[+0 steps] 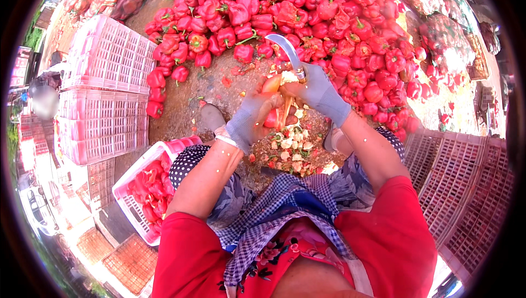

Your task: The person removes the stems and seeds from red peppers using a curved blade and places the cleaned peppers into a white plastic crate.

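Red sleeves (192, 248) and a checked apron (274, 194) sit closest to the lens, on the near side of a broad pepper heap (329, 21). Just short of that heap's near edge, a person's left hand (252, 114), in a grey glove, curls its fingers around a cut pepper (272, 83), its pale inside showing. At the heap's near edge, the right hand (318, 89), also gloved, is closed around the handle of a curved knife (286, 47), its fingers against the pepper; the blade points away toward the heap, its tip overlapping the piled peppers in view. Pale and red scraps (293, 147) cover the floor nearer than the heap, below the hands and between the shoes (212, 117). A strip of ground (219, 87) along the heap's near left edge gives room beside the left hand. Left of the heap, stacked crates (104, 117) hem that strip, with peppers lying close against their side. Toward the heap's near left, a pink crate (125, 198) holds more peppers (150, 188), its rim close to the left knee. Right of the heap and nearer, other crates (455, 172) form the boundary; net sacks (446, 40) lie along its far right.
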`<state>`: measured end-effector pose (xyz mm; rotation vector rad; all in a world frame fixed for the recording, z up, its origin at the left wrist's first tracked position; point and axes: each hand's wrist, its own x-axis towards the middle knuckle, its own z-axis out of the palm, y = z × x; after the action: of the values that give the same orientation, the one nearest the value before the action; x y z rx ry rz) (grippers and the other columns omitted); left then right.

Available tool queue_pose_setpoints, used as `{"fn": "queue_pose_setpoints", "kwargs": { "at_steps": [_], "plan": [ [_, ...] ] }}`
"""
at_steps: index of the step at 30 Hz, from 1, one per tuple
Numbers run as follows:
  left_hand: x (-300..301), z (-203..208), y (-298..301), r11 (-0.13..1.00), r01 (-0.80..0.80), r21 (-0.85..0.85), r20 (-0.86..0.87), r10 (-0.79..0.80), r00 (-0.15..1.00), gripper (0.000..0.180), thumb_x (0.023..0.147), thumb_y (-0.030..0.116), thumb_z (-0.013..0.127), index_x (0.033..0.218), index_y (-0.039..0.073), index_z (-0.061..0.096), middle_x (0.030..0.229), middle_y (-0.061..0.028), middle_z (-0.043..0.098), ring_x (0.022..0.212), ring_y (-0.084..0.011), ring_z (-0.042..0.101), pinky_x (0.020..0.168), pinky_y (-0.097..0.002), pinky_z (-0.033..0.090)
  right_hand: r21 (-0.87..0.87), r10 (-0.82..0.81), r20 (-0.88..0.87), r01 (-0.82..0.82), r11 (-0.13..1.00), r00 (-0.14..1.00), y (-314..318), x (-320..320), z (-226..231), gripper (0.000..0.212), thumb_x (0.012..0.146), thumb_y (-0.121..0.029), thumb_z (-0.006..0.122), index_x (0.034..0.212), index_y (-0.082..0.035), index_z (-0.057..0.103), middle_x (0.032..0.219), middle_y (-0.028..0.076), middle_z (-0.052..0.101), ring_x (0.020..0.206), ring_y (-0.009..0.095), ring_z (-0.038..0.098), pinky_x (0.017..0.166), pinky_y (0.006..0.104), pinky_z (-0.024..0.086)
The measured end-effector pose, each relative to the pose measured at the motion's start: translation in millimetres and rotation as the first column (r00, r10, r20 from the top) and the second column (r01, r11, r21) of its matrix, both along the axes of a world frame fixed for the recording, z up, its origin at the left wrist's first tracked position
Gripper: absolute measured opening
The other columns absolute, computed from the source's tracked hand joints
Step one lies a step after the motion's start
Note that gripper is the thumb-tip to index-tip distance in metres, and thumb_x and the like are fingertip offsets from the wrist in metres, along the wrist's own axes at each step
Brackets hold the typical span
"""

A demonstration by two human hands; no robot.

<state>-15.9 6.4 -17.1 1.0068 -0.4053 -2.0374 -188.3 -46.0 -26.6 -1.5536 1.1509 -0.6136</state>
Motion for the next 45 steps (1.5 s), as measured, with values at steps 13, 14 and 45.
{"fn": "queue_pose_setpoints", "kwargs": {
  "at_steps": [13, 14, 45],
  "plan": [
    [21.6, -8.0, 4.2, 0.999, -0.039, 0.031, 0.013, 0.039, 0.999, 0.048, 0.088, 0.011, 0.055, 0.132, 0.0, 0.04, 0.115, -0.0183, 0.058, 0.096, -0.0332, 0.065, 0.079, -0.0479, 0.059, -0.197, 0.001, -0.441, -0.097, 0.976, 0.898, -17.5, -10.9, 1.3, 0.055, 0.078, -0.038, 0.075, 0.118, -0.004, 0.06, 0.102, 0.021, 0.066, 0.093, 0.034, 0.066, 0.076, 0.0428, 0.051],
    [23.2, -13.0, 1.0, 0.998, -0.057, 0.017, -0.024, 0.057, 0.998, 0.047, 0.089, 0.012, 0.056, 0.131, -0.001, 0.04, 0.114, -0.0184, 0.058, 0.096, -0.0334, 0.065, 0.079, -0.0481, 0.059, -0.209, -0.007, -0.445, -0.097, 0.973, 0.895, -16.6, -12.7, -5.2, 0.055, 0.078, -0.039, 0.075, 0.118, -0.004, 0.06, 0.102, 0.021, 0.066, 0.092, 0.035, 0.066, 0.077, 0.0432, 0.051],
    [318.6, -110.3, 280.4, 0.96, -0.277, 0.039, 0.97, -0.102, -0.219, 0.054, 0.085, 0.033, 0.071, 0.123, 0.004, 0.047, 0.119, -0.022, 0.059, 0.104, -0.0324, 0.062, 0.089, -0.0401, 0.049, 0.172, -0.34, 0.182, 0.311, 0.935, 0.923, 9.0, 13.3, -12.2, 0.017, 0.089, -0.019, 0.068, 0.095, -0.005, 0.059, 0.06, 0.002, 0.052, 0.037, 0.01, 0.045, 0.031, 0.0245, 0.029]
  ]
}}
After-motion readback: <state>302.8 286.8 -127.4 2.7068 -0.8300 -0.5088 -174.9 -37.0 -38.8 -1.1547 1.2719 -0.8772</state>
